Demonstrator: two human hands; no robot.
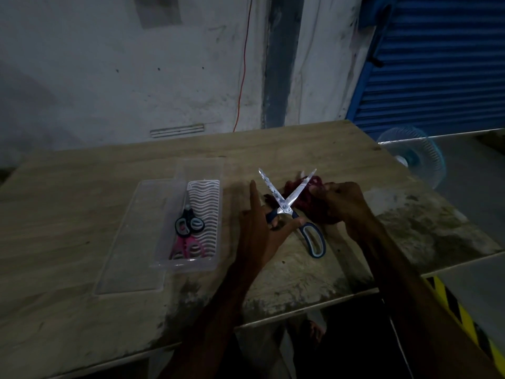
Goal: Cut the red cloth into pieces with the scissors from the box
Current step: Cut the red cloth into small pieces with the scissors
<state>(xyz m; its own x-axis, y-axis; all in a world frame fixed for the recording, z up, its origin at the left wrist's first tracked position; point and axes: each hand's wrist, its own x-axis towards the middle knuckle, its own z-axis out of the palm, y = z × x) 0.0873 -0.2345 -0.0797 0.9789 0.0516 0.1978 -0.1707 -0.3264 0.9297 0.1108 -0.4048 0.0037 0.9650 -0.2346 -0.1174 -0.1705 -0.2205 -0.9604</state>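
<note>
Your left hand curls round one loop of the blue-handled steel scissors, forefinger straight, blades gaping; your right hand grips the bunched dark red cloth just behind the blades; such thick folds may jam them, and those knuckles risk a nick.

The right grip and the dim light hide most of the red cloth, so its shape cannot be told. The left grip covers one handle loop of the scissors. The fan is blurred. The tabletop is cut off at the left edge.
</note>
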